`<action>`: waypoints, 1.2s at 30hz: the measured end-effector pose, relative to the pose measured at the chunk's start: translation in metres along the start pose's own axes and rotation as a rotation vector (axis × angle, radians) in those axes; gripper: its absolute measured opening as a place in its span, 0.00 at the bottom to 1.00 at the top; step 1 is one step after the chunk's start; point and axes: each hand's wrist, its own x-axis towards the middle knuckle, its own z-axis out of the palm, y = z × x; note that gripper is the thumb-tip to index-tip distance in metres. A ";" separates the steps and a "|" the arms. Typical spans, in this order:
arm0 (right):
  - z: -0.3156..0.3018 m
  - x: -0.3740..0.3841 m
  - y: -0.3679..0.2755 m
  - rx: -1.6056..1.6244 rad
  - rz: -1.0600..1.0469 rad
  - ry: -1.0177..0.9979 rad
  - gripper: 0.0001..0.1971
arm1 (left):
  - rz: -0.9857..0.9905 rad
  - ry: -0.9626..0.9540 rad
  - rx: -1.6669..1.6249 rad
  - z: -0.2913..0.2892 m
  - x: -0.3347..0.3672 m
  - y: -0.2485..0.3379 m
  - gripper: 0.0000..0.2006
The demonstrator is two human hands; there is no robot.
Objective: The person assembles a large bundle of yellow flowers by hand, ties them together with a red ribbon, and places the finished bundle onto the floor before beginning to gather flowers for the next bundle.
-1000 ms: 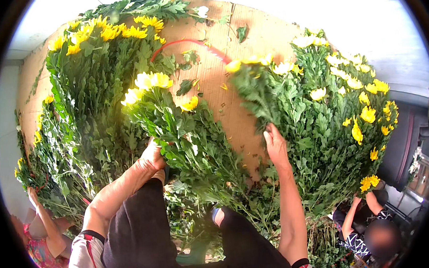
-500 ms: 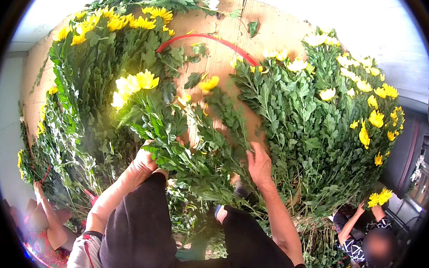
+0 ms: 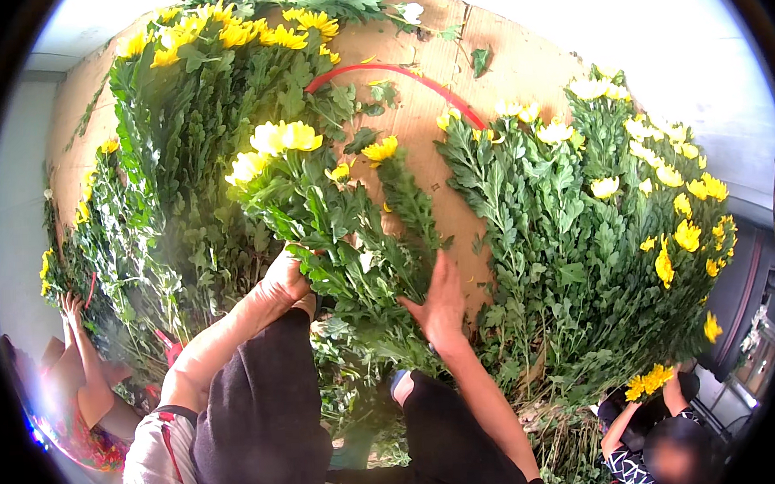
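My left hand (image 3: 284, 279) is closed round the leafy stems of a bunch of yellow chrysanthemums (image 3: 313, 215), held upright over my knees. The bunch's blooms cluster at the upper left. One chrysanthemum (image 3: 407, 193) with a deeper yellow head stands slightly apart on the right side of the bunch. Against its lower leaves lies my right hand (image 3: 440, 307), fingers stretched upward and thumb spread out to the left. That hand is open and grips nothing that I can see. Foliage hides the left fingertips and the lower stems.
Leafy chrysanthemums lie piled at left (image 3: 177, 165) and right (image 3: 568, 225) on a brown board (image 3: 504, 42). A red strip (image 3: 397, 68) curves across it. One person's hand (image 3: 72, 309) touches stems at far left; at lower right another person holds yellow flowers (image 3: 649, 382).
My right hand has moved left against the bunch, its thumb now spread. The view has shifted slightly. At lower right, the other person's flowers have moved left and down.
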 end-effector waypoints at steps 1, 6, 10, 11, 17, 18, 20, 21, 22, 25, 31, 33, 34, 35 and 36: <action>0.010 0.002 0.011 0.045 0.025 -0.010 0.44 | 0.013 -0.017 0.017 0.012 -0.003 0.001 0.18; 0.002 0.006 0.036 0.268 -0.023 0.089 0.40 | 0.028 0.104 0.106 0.021 -0.005 0.007 0.13; -0.065 -0.005 0.012 0.352 -0.037 0.177 0.32 | 0.024 0.220 0.053 0.072 0.026 0.000 0.06; -0.073 -0.008 0.010 0.335 -0.020 0.192 0.31 | 0.015 0.284 0.101 0.099 0.031 -0.002 0.04; -0.047 -0.005 -0.021 0.431 -0.055 0.226 0.25 | -0.218 0.196 0.109 0.116 0.075 -0.037 0.11; -0.043 -0.008 -0.020 0.445 -0.029 0.188 0.24 | -0.093 0.047 0.051 0.128 0.063 -0.038 0.05; -0.043 -0.009 -0.017 0.425 -0.041 0.200 0.24 | -0.145 -0.130 0.002 0.119 0.060 -0.033 0.04; -0.044 -0.010 -0.019 0.417 -0.046 0.201 0.23 | -0.171 -0.214 -0.025 0.116 0.058 -0.030 0.04; -0.045 -0.011 -0.023 0.406 -0.025 0.188 0.23 | -0.185 -0.111 0.014 0.115 0.056 -0.032 0.07; -0.045 -0.018 -0.030 0.351 -0.029 0.108 0.21 | -0.251 -0.082 0.089 0.135 0.048 -0.030 0.11; -0.060 0.031 0.021 0.116 -0.133 0.368 0.18 | -0.020 0.045 0.140 0.101 0.059 -0.038 0.09; -0.059 0.066 0.060 -0.079 0.141 0.529 0.16 | -0.033 0.125 0.076 0.104 0.059 -0.040 0.12; -0.059 0.069 0.082 -0.247 0.115 0.467 0.16 | -0.064 0.097 0.054 0.102 0.066 -0.044 0.15; -0.059 0.072 0.102 -0.406 0.084 0.398 0.17 | -0.069 0.068 0.067 0.102 0.069 -0.047 0.15; -0.060 0.073 0.126 -0.426 0.072 0.380 0.17 | -0.077 0.032 0.081 0.104 0.074 -0.050 0.15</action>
